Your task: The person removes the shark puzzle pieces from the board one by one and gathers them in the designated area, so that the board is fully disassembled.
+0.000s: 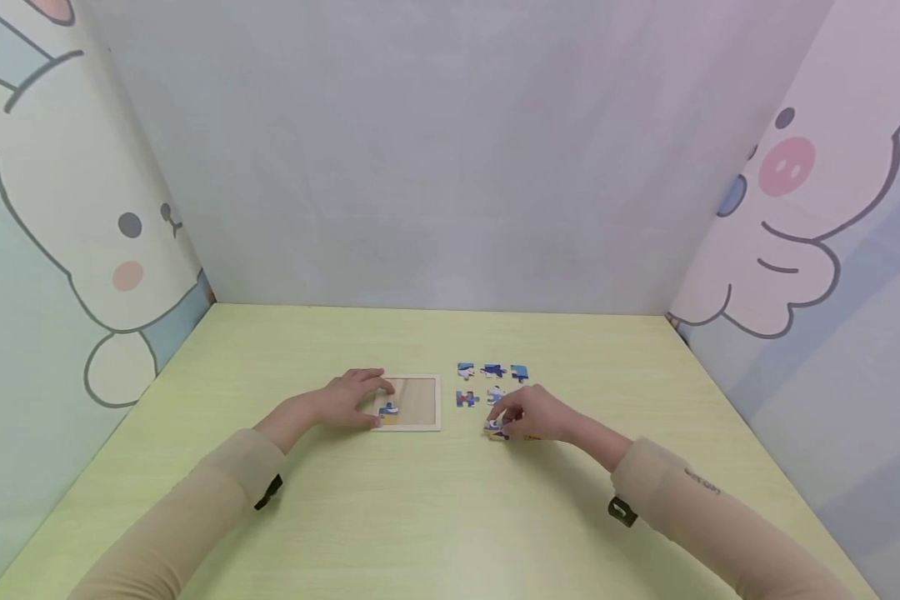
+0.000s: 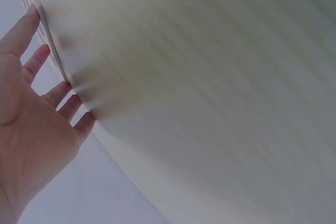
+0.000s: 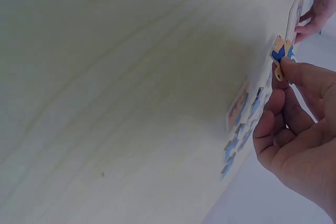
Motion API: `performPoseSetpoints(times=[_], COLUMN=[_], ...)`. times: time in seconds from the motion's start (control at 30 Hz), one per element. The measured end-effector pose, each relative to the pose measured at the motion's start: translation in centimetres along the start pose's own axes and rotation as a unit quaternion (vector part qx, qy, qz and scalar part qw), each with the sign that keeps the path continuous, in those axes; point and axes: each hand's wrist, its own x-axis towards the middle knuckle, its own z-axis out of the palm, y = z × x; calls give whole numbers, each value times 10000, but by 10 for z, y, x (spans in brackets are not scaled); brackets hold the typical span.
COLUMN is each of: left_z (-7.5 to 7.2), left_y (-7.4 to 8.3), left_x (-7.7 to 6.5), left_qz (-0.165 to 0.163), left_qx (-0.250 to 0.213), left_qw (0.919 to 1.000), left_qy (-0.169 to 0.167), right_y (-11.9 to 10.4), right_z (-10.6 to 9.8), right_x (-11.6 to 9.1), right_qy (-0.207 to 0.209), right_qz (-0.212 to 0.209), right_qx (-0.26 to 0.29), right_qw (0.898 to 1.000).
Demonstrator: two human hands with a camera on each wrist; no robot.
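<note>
My left hand (image 1: 351, 400) rests at the left side of a shallow wooden puzzle tray (image 1: 437, 404), its spread fingers and thumb touching the rim. Inside the tray, a puzzle piece (image 1: 387, 411) lies in the near left corner. Right of the tray, my right hand (image 1: 538, 414) pinches a blue and yellow puzzle piece (image 3: 279, 49) between thumb and fingertips, held above the table in the right wrist view. The left wrist view shows the left fingers (image 2: 33, 64) along the tray's edge. Part of the pinched piece is hidden by the thumb.
Several loose puzzle pieces lie in rows right of the tray, among them a red and blue piece (image 1: 466, 399) and a dark blue piece (image 1: 493, 370). My right hand partly covers some. A grey wall (image 1: 442, 167) stands behind the yellow table (image 1: 435, 525), with cartoon-printed panels on both sides.
</note>
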Motion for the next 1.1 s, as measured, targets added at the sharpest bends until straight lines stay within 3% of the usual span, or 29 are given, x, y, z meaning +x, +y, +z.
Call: performPoseSetpoints(times=[0.33, 0.7, 1.1], left_z=[-2, 0, 2], left_y=[4, 5, 5], left_x=[-3, -5, -6], left_qz=[-33, -76, -82], left_qx=[-89, -88, -4], left_qw=[9999, 9999, 10000], left_qy=[-33, -37, 51], right_y=[12, 13, -4], right_z=[10, 15, 5], right_x=[0, 2, 5], right_qy=[238, 415, 514], right_qz=[-257, -557, -263], right_qx=[44, -453, -278], right_qw=[9994, 9966, 9979])
